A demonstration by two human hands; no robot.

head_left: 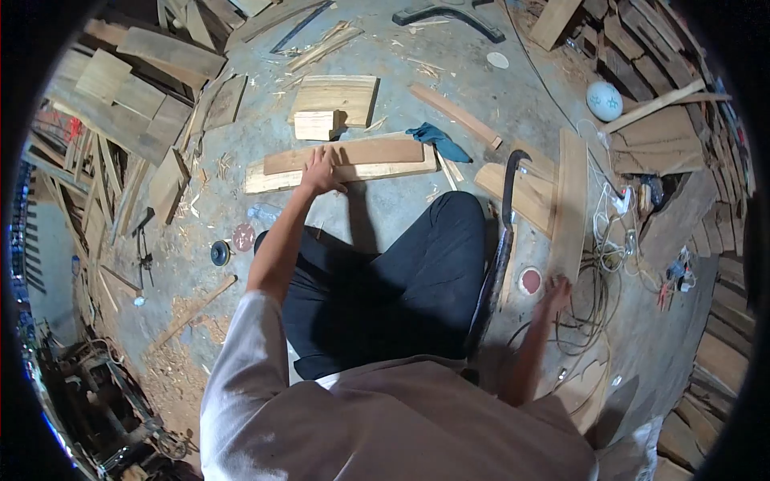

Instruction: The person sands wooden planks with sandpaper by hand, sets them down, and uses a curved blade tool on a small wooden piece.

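My left hand (318, 170) rests with spread fingers on a narrow brown board (377, 153). That board lies on top of a longer, paler plank (265, 179) on the floor in front of my crossed legs. On the other side, my right hand (557, 295) reaches down to the near end of a long flat board (569, 192), fingers apart and at its edge. Whether the fingertips touch the board is hard to make out. A round sanding disc (530, 280) with a reddish face lies just left of this hand. A dark curved saw-like tool (508, 188) stretches along my right leg.
A small wood block (314, 125) and a wide board (353, 92) lie ahead, near a blue-green cloth (438, 141). Coiled cables (593, 313) sit beyond my right hand. Stacked wood lines both sides. A white ball (604, 101) is at the far right.
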